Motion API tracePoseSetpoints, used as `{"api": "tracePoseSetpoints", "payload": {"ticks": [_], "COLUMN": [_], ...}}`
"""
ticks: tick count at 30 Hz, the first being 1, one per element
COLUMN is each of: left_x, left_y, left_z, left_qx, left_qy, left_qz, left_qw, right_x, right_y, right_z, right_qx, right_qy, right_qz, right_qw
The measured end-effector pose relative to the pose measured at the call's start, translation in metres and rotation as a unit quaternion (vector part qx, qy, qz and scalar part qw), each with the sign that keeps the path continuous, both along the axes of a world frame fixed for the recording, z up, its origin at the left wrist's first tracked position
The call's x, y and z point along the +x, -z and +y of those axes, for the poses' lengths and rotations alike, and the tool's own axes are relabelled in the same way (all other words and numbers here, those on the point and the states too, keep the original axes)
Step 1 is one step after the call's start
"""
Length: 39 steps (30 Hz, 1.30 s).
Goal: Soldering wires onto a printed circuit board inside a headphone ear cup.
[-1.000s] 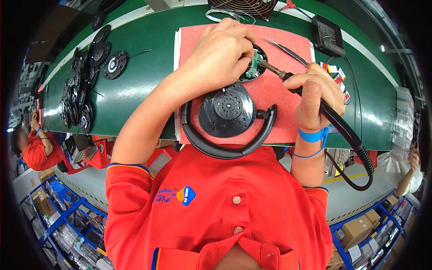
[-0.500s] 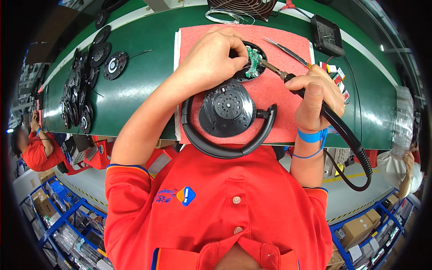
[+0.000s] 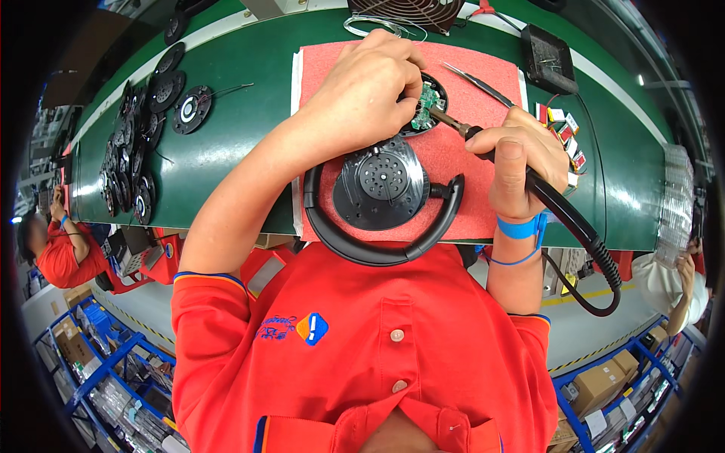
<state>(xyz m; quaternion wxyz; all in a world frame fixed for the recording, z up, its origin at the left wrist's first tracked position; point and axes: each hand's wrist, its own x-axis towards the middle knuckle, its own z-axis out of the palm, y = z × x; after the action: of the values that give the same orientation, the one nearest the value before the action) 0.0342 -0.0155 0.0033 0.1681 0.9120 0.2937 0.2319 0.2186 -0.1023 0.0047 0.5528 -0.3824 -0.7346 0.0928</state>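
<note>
My right hand [image 3: 526,155] grips a soldering iron [image 3: 557,198], its metal tip resting at a green circuit board [image 3: 427,106]. The board sits in a round black headphone ear cup [image 3: 442,84]. My left hand [image 3: 374,87] bends over the left side of that cup, fingers closed together; what they pinch is hidden behind the hand. Nearer to me lies the headset's other ear cup [image 3: 381,181], with small holes in its middle and clear film over it. The curved black headband [image 3: 370,255] loops round its near side. All lie on a pink foam mat [image 3: 483,204].
Tweezers [image 3: 479,83] lie at the mat's far right. Beyond are a black tray [image 3: 549,60], a coil of thin wire [image 3: 377,29] and a fan grille [image 3: 411,11]. Small white-and-red parts [image 3: 563,128] sit to the right. Black round speaker pieces [image 3: 128,158] pile at left.
The iron's tip has shifted slightly left and down along the board. My left hand has turned and moved a little right, covering more of the ear cup.
</note>
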Motion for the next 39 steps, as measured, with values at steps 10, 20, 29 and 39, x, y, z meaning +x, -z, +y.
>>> {"api": "tracePoseSetpoints", "payload": {"ticks": [10,20,29,39], "left_x": [0.001,0.003,0.003,0.002], "left_y": [0.002,0.007,0.010,0.010], "left_z": [0.001,-0.001,-0.001,-0.001], "left_qx": [0.016,0.046,0.057,0.061], "left_qy": [0.004,-0.001,-0.007,-0.005], "left_qz": [-0.015,-0.025,-0.020,-0.020], "left_qw": [1.000,0.999,0.998,0.998], "right_x": [-0.002,0.001,-0.002,-0.002], "right_y": [0.000,0.001,0.001,0.000], "right_z": [-0.001,0.001,-0.001,-0.002], "right_qx": [-0.006,-0.012,0.003,-0.016], "right_qy": [0.019,0.009,0.019,0.021], "right_qz": [-0.005,-0.007,-0.012,-0.015], "right_qw": [1.000,1.000,1.000,1.000]}}
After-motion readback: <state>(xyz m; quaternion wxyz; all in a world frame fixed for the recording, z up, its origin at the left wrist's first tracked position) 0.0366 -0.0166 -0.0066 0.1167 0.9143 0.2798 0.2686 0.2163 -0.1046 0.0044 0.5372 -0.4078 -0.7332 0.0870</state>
